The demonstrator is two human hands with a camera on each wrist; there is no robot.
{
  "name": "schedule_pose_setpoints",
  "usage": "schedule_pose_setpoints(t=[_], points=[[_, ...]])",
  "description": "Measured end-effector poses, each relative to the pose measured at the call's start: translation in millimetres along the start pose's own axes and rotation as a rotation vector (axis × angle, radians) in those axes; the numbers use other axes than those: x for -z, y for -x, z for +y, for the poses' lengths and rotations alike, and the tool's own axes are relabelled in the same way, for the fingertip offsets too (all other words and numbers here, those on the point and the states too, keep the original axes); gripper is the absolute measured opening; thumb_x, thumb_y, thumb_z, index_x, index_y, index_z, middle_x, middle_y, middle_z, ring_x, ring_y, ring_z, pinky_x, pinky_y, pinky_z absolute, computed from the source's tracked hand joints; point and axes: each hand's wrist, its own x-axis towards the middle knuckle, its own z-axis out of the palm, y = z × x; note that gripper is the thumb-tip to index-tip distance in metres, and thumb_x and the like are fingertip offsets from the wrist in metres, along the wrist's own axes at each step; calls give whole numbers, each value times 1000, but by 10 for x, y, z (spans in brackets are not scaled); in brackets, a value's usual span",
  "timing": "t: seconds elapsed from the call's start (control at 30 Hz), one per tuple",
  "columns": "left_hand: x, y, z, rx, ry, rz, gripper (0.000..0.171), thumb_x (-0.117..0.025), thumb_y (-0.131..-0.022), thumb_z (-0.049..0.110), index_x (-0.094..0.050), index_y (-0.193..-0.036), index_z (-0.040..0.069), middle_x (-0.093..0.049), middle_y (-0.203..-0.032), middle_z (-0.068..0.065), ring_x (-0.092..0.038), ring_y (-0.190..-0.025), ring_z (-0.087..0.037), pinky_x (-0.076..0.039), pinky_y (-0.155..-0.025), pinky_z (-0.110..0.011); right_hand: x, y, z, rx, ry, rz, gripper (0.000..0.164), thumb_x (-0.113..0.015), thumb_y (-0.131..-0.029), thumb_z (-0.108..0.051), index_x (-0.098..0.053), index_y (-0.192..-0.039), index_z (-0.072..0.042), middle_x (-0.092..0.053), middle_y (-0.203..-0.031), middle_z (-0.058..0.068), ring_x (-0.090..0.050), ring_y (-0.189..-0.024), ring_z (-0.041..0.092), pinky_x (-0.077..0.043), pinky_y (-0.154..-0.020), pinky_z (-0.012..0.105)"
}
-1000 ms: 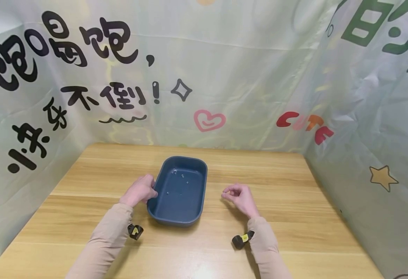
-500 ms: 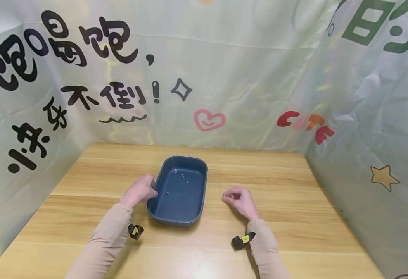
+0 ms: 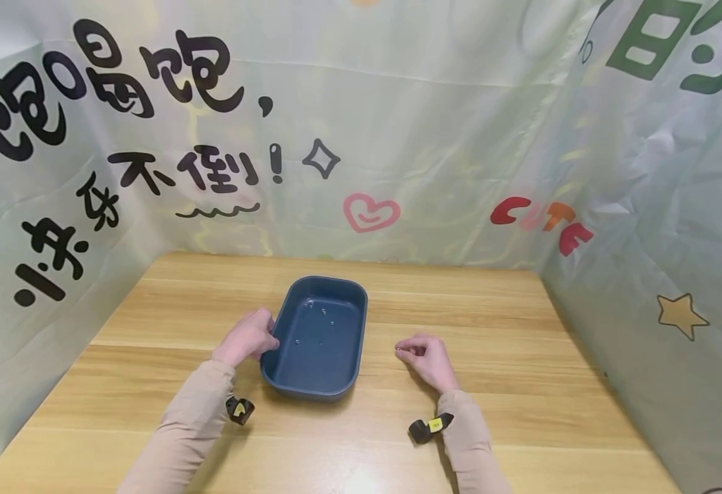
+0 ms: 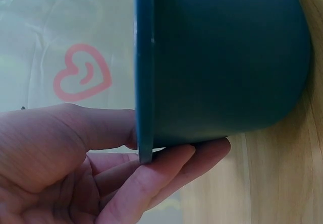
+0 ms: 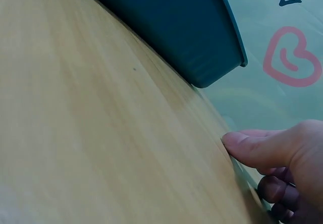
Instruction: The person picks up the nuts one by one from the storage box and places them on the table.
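A person's left arm and right arm, both in beige sleeves, reach forward, well apart. The left hand grips, thumb on one side, fingers opposite. The right hand pinches, thumb and forefinger meeting at the tips, the other fingers curled beneath.

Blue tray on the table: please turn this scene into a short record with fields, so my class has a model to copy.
Container: blue tray, upright on the wooden table
Contents: several tiny shiny pieces, too small to identify
Left grip: holds the tray's left rim, fingers against the outer wall
Right grip: right of the tray, apart from it, fingertips together
Between those fingertips: tiny glinting thing, unidentifiable
Background: printed cloth with a pink heart
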Motion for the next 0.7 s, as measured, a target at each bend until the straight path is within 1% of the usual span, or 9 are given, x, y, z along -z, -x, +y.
schedule_pose_setpoints(t=[0.23,0.47,0.7], points=[[12,11,-2,-12,2,9,23,-69,-82,-1,-61,-101,-10,-65,-94,-21,-65,-71,-23,-60,-54,-29,4,3,-24,-21,13,-10,7,-79,-81,-3,-79,-87,-5,-65,-72,5,-46,-63,3,-39,-57,16],[9,-3,2,-12,2,-1,22,-69,-83,-1,-62,-101,-11,-66,-94,-21,-66,-72,-22,-63,-59,-34,14,4,-41,-17,10,-22,8,-78,-81,-2,-80,-88,-3,-70,-77,8,-47,-63,2,-40,-57,16],[8,-7,-14,-24,3,5,16,-68,-81,-2,-64,-95,-8,-66,-87,-17,-65,-67,-21,-60,-53,-29,14,15,-61,-16,-4,-28,9,-78,-82,-1,-80,-90,-2,-71,-81,10,-48,-64,2,-41,-58,15]])
